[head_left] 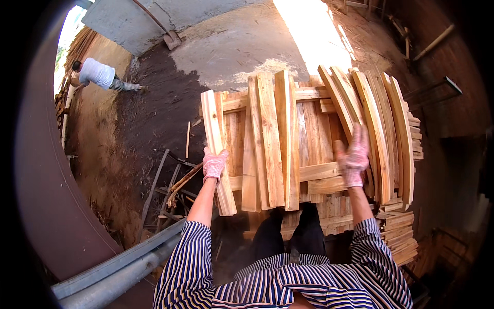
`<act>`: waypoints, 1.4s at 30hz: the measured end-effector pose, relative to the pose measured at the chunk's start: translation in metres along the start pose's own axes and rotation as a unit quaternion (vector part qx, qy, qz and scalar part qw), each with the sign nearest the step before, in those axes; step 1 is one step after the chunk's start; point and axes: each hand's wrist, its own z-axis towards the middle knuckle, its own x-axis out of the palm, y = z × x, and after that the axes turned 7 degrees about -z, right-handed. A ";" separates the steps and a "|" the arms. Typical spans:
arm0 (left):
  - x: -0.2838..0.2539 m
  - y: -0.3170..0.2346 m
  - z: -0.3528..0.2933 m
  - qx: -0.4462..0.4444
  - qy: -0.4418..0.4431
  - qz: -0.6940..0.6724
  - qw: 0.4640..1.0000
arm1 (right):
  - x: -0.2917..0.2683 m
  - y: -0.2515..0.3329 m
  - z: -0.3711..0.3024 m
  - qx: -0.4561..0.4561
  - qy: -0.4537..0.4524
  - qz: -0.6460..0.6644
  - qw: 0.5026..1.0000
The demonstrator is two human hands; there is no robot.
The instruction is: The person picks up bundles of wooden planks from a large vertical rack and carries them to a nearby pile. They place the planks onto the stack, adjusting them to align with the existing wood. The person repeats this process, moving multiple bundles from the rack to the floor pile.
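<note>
Before me is a stack of sawn wooden boards, its top layer laid lengthwise over crosswise boards (pixel 321 172). My left hand (pixel 214 164), in a pink-and-white knit glove, wraps round the leftmost board (pixel 212 116) near its middle. Over on the right, my right hand (pixel 353 156), gloved alike, has its fingers stretched out beside a slanting board (pixel 337 95); whether it touches the wood I cannot tell. Between my hands lie several loose boards (pixel 268 139) with gaps among them. More boards (pixel 378 134) sit close together right of my right hand.
Lower piles of short boards (pixel 399 232) stand at the right. A metal rail (pixel 123 270) runs along the lower left, near scrap sticks (pixel 177 188). Far left, a person in a white shirt (pixel 98 73) bends over. A shovel (pixel 171 39) leans by the grey wall (pixel 121 23).
</note>
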 end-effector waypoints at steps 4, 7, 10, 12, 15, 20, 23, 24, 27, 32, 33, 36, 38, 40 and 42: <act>0.011 -0.006 -0.012 0.039 -0.080 0.180 0.980 | 0.043 0.110 -0.037 0.156 0.289 0.323 0.887; 0.044 -0.043 -0.045 0.183 -0.037 0.104 0.977 | 0.036 0.131 -0.030 0.243 0.359 0.378 0.818; 0.057 -0.083 -0.057 0.068 0.193 -0.144 0.968 | 0.024 0.145 -0.024 0.253 0.326 0.384 0.826; 0.053 -0.082 -0.046 -0.035 0.262 -0.238 0.935 | 0.015 0.176 -0.029 0.210 0.337 0.324 0.859; 0.066 -0.104 -0.062 -0.075 0.282 -0.289 0.912 | 0.016 0.168 -0.036 0.173 0.291 0.242 0.909; 0.061 -0.126 -0.082 -0.056 0.328 -0.264 0.905 | 0.037 0.127 -0.028 0.131 0.236 0.352 0.896; 0.086 -0.095 -0.075 -0.063 0.276 -0.283 0.916 | -0.002 0.107 -0.003 0.172 0.311 0.571 0.741; 0.097 -0.089 -0.070 -0.058 0.253 -0.284 0.923 | 0.015 0.089 0.007 0.162 0.318 0.568 0.742; 0.095 -0.124 -0.086 -0.038 0.254 -0.274 0.927 | 0.070 -0.013 0.023 0.120 0.255 0.328 0.902; 0.072 -0.088 -0.082 0.058 0.269 -0.271 0.923 | 0.028 0.017 0.021 -0.011 0.180 0.109 0.977; 0.066 -0.083 -0.075 0.003 0.253 -0.262 0.931 | 0.024 0.030 0.018 -0.051 0.169 0.191 0.966; 0.055 -0.025 -0.039 -0.020 0.217 -0.399 0.891 | 0.014 0.102 0.010 -0.031 0.268 0.116 0.956; 0.046 -0.005 -0.009 -0.010 0.237 -0.389 0.890 | 0.020 0.123 0.011 -0.020 0.307 0.055 0.950; 0.054 -0.004 0.014 0.022 0.240 -0.371 0.897 | 0.028 0.125 0.016 0.011 0.331 0.087 0.940; 0.067 -0.011 0.019 -0.016 0.186 -0.332 0.925 | 0.029 0.127 0.016 0.062 0.327 0.146 0.932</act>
